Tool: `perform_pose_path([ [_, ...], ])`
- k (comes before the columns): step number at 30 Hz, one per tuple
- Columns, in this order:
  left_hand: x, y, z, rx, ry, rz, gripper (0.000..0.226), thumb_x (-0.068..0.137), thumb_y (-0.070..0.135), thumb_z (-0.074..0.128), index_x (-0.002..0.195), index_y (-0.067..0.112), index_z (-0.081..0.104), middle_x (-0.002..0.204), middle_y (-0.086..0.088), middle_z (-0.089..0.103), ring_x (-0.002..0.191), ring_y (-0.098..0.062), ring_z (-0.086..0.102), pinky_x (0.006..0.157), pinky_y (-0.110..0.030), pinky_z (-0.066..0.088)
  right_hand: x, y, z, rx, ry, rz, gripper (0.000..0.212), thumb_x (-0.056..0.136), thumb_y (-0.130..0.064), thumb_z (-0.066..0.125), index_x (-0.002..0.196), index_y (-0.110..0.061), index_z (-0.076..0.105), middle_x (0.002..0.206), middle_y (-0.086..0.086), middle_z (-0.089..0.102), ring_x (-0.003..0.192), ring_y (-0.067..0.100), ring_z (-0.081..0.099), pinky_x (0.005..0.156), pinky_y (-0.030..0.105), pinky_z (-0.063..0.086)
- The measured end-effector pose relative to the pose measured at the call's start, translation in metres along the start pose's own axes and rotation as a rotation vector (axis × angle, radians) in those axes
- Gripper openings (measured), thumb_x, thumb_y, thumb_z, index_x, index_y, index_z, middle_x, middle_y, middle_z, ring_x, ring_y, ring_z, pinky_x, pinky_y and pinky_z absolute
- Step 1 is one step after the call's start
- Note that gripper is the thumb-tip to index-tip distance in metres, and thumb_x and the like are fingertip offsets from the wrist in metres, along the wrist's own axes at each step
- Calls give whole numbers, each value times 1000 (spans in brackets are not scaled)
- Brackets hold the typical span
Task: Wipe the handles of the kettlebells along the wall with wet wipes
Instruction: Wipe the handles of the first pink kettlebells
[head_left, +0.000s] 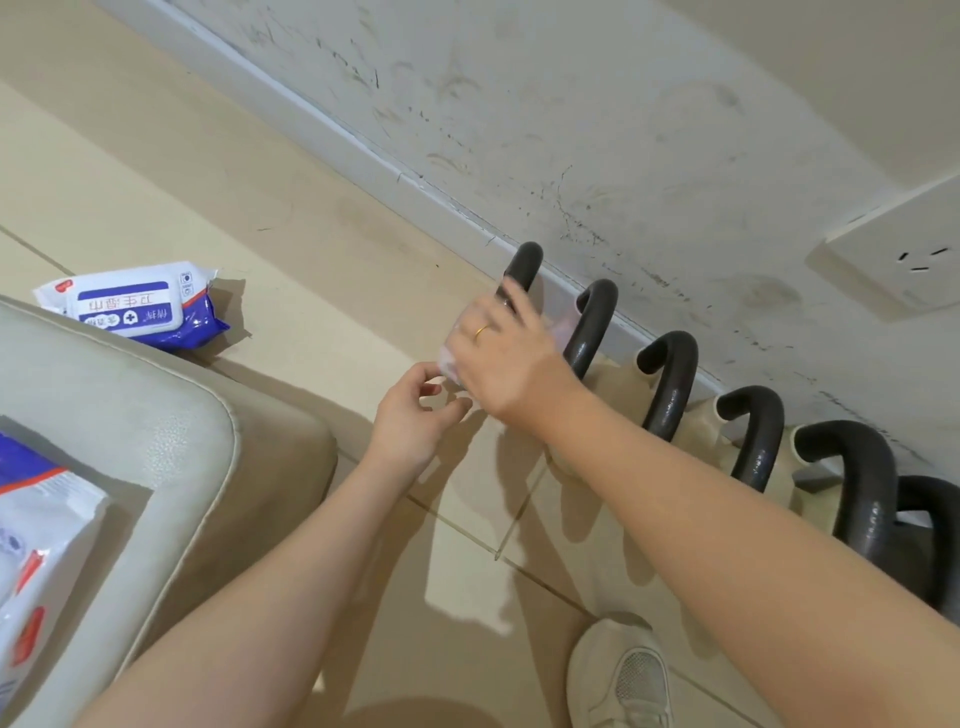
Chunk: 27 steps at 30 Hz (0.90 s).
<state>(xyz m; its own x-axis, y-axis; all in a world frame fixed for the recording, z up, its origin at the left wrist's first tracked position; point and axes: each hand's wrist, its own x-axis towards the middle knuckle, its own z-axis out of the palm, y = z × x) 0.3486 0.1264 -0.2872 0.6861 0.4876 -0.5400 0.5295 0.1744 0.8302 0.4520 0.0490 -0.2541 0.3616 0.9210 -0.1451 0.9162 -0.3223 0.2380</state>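
Wipe between both hands' fingers

The floor wipes pack bears upside-down Chinese characters, not clearly legible.

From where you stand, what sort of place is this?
Probably a home gym corner or small fitness room: a row of kettlebells stands along a scuffed wall on a tiled floor, beside a padded cushion. It could also be a private flat.
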Motion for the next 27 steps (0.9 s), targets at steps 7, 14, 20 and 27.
perform_pose_path([
  [7,4,8,3,21,54,-16,19,75,6,55,91,16,60,92,-5,62,77,-15,56,66,-28,44,-5,28,10,124,99,-181,28,90,-20,35,97,-12,61,104,8,64,119,31,53,111,42,16],
  [14,-1,31,13,115,95,153,28,81,16,66,109,14,63,103,5,61,84,-8,52,74,-17,40,14,49,-3,658,-33,298,34,101,-24,28,128,-16,47,155,2,22,146,19,1,119,37,1],
  [20,4,52,12,166,100,242,21,85,19,60,106,17,64,101,8,65,89,-9,56,79,-18,42,17,23,-7,679,-64,355,38,99,-27,28,129,-11,45,158,3,10,145,22,-6,117,40,6],
  [27,7,55,12,248,94,224,24,82,14,60,107,14,62,100,7,64,93,-13,55,76,-20,40,-1,60,1,452,-144,474,36,87,-3,43,123,-3,41,120,11,55,131,22,37,117,37,2],
])
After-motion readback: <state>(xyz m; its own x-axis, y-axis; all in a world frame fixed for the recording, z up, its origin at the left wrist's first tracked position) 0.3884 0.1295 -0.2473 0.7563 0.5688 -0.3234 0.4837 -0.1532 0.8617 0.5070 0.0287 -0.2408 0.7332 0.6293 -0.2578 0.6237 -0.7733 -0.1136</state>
